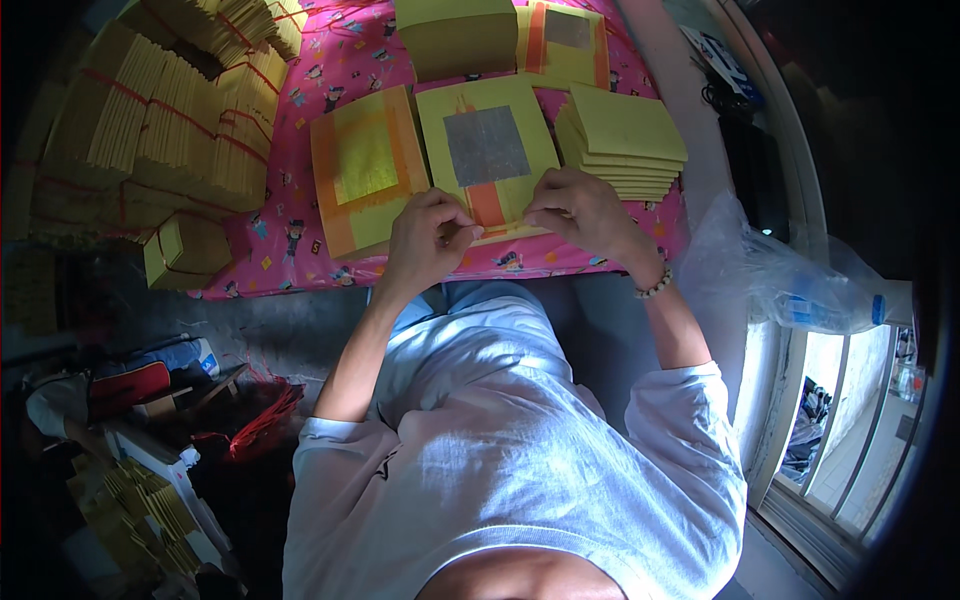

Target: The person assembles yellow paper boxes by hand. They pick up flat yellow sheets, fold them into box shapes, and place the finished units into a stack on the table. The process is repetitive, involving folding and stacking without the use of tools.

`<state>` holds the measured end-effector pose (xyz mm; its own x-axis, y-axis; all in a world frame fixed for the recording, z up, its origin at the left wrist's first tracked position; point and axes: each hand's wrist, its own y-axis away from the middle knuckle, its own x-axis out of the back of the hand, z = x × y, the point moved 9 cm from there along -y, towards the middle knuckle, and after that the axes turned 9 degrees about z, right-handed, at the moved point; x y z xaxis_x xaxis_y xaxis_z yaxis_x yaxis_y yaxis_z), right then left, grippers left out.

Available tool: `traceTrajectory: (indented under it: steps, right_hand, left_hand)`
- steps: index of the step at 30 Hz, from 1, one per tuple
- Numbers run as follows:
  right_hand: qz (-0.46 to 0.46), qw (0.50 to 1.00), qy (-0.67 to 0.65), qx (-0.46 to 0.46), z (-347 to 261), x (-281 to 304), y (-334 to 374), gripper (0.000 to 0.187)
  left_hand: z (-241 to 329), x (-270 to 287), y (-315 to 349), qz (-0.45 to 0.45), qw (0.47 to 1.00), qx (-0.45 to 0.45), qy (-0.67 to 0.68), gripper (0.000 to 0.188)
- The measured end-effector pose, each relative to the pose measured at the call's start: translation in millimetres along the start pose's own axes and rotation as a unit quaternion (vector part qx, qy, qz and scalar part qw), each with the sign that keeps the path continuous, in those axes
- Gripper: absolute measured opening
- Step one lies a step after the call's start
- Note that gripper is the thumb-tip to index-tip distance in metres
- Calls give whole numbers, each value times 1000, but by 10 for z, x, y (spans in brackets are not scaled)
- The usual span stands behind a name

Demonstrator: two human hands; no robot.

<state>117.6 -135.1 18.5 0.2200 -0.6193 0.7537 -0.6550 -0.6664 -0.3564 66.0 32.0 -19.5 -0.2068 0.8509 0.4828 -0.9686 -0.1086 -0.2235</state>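
Note:
Directly in front of me lies a stack of yellow joss paper (pixel 437 112) whose top sheet bears a silver foil square (pixel 486 146) and an orange band. At its near edge my left hand (pixel 428 238) is closed, thumb and fingertips pinching the paper's left part. My right hand (pixel 585 212) pinches the same edge further right. The fingertips partly hide the paper there. Touching distance from my left hand is a second joss paper stack (pixel 328 150) with a gold square and orange sides. Folded yellow paper bundles (pixel 625 125) are piled beyond my right hand.
A pink patterned cloth (pixel 292 195) covers the table. Tall yellow paper bundles tied with red string (pixel 140 120) crowd the left side. More yellow paper (pixel 460 55) stands at the back. A clear plastic bag (pixel 745 265) hangs at the right, beside a barred window (pixel 850 420).

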Motion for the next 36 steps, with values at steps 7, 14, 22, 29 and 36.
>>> traceTrajectory:
  steps: [7, 14, 22, 29, 36]
  right_hand:
    - [-2, 999, 27, 18, -53, 3, -1, 10]
    - [43, 992, 98, 62, -283, 131, -81, 9]
    - [292, 953, 66, 40, -484, 549, -131, 41]
    - [266, 883, -332, -199, 322, -53, -23, 83]
    - [167, 863, -455, -139, 84, -228, -190, 89]
  left_hand:
    - [27, -9, -4, -9, 1000, -7, -9, 10]
    - [510, -42, -51, -16, 976, -157, -151, 29]
    - [514, 23, -200, 76, 966, -178, -173, 32]
    - [126, 388, -232, 83, 960, 9, 266, 34]
    - [0, 134, -163, 6, 894, 103, 436, 43]
